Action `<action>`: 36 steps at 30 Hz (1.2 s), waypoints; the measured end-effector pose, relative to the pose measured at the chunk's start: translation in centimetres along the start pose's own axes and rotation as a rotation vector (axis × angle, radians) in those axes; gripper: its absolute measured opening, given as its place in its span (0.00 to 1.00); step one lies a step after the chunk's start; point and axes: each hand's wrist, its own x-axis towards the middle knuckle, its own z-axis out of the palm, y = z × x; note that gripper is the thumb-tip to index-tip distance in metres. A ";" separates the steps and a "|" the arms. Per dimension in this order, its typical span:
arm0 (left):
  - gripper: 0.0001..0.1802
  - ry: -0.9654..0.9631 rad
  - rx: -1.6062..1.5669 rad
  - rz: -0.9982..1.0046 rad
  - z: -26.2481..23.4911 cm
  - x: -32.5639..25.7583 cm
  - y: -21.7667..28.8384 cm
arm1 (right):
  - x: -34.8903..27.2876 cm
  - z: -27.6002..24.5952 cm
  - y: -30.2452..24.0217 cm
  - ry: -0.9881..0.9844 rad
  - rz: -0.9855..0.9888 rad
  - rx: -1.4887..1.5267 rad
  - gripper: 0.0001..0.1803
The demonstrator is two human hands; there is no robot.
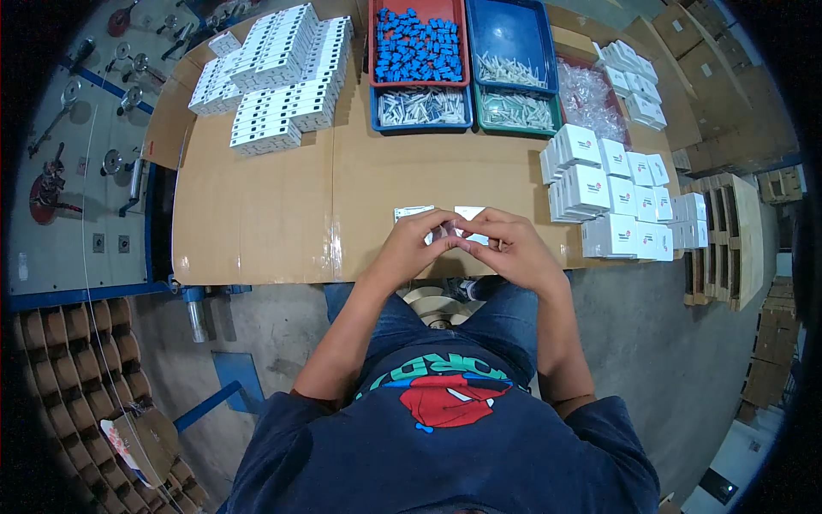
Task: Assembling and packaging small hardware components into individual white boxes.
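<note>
Left hand [417,242]: fingers curled, pinching one end of a small clear piece [447,230] betw. thumb & forefinger.
Right hand [507,242]: also closed on it, fingertips [467,233] meeting the left ones; both hands grip the same item.
Item location: held just above the near edge of the surface [257,214], in front of the person, centre of view. Too small to tell exact shape; looks see-through, maybe a little bag or sleeve.
Under hands: two small white cards [413,211] lying flat on the surface, partly hidden by the fingers.
Handling (judgement): very light, prob. thin & soft, bends easily; slick film could slip, so pinch grip at edges/corners w/ fingertips, not palm. Low breakage risk, but easy to crease or drop.
Right side: stacks of small white boxes [612,201], close to right hand.
Far left: rows of white boxes [278,77], well apart from hands.
Far edge: red tray of blue parts [418,44], blue tray [510,38] w/ white pieces, lower trays w/ pale parts [424,107].
</note>
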 end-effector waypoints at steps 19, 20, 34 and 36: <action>0.15 -0.116 -0.394 -0.265 -0.1 0.2 -1.3 | 1.1 -0.3 1.7 0.066 0.033 0.038 0.12; 0.15 -0.117 -0.426 -0.289 -0.1 0.2 -1.4 | 1.2 -0.4 1.6 0.040 0.054 0.035 0.12; 0.17 -0.058 -0.284 -0.186 -0.2 0.9 -1.3 | 2.4 -0.9 1.5 -0.014 0.034 -0.137 0.11; 0.17 -0.035 -0.320 -0.226 -0.1 0.5 -1.9 | 2.8 -0.8 1.9 0.015 0.038 0.013 0.11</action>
